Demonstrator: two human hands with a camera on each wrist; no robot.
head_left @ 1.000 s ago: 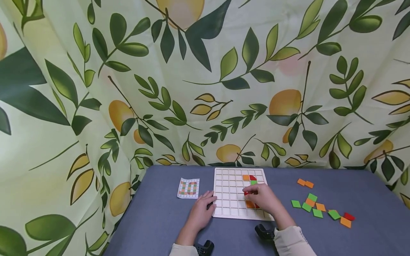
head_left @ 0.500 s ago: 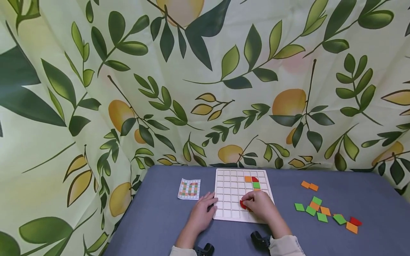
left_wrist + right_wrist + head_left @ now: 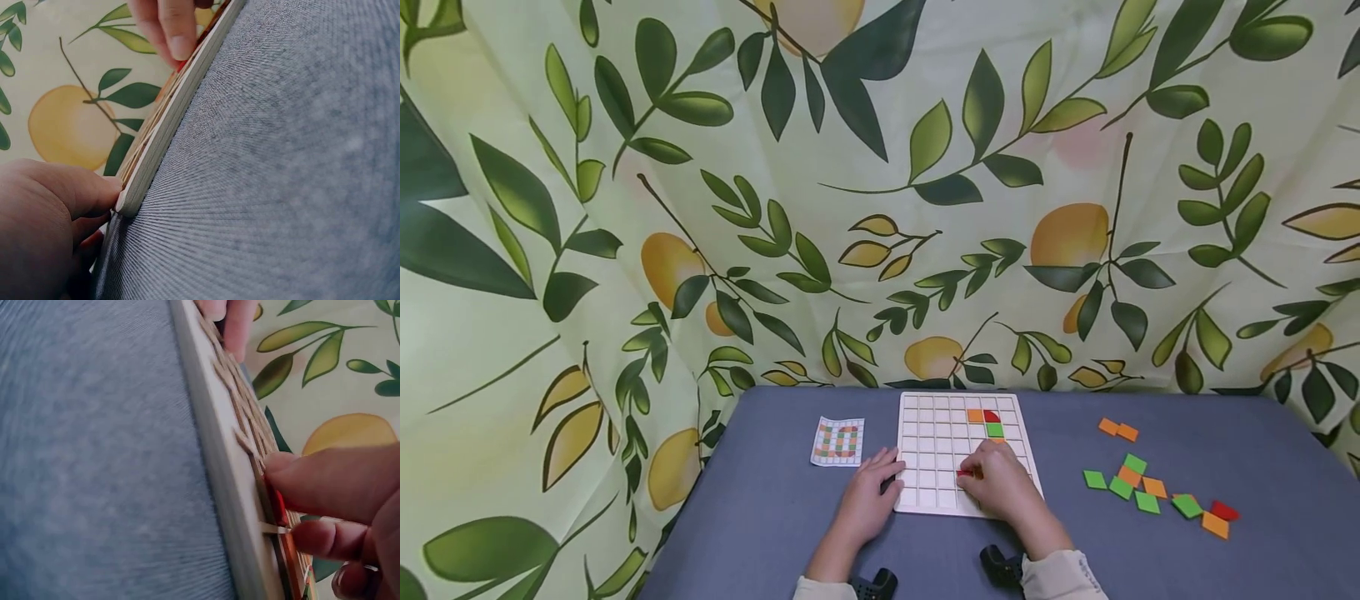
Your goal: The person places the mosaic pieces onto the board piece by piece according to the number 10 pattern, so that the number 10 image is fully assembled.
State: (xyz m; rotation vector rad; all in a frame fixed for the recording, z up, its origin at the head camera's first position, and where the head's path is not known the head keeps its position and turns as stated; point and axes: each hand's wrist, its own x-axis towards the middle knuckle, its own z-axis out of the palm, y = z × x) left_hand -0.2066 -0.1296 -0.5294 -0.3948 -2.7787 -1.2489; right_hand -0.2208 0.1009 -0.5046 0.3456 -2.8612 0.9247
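A white grid board (image 3: 921, 454) lies on the table, with an orange tile (image 3: 974, 416), a red rounded-corner tile (image 3: 992, 416) and a green tile (image 3: 995, 430) in its upper right cells. My right hand (image 3: 1003, 483) is over the lower part of the board. Its thumb and finger pinch a red tile (image 3: 275, 499), which sits low between the raised grid strips in the right wrist view. Beside it lies an orange tile (image 3: 290, 559), partly under the fingers. My left hand (image 3: 868, 492) rests at the board's left edge, its thumb (image 3: 94, 187) touching the near corner.
A small printed pattern card (image 3: 838, 442) lies left of the board. To the right are several loose tiles, among them a green tile (image 3: 1095, 480), an orange tile (image 3: 1215, 524) and a red tile (image 3: 1225, 510). A patterned cloth (image 3: 880, 333) hangs behind the table (image 3: 730, 517).
My right hand has moved left and nearer over the board with the red tile, then lowered it into a cell in a lower row. The left hand stays at the board's edge.
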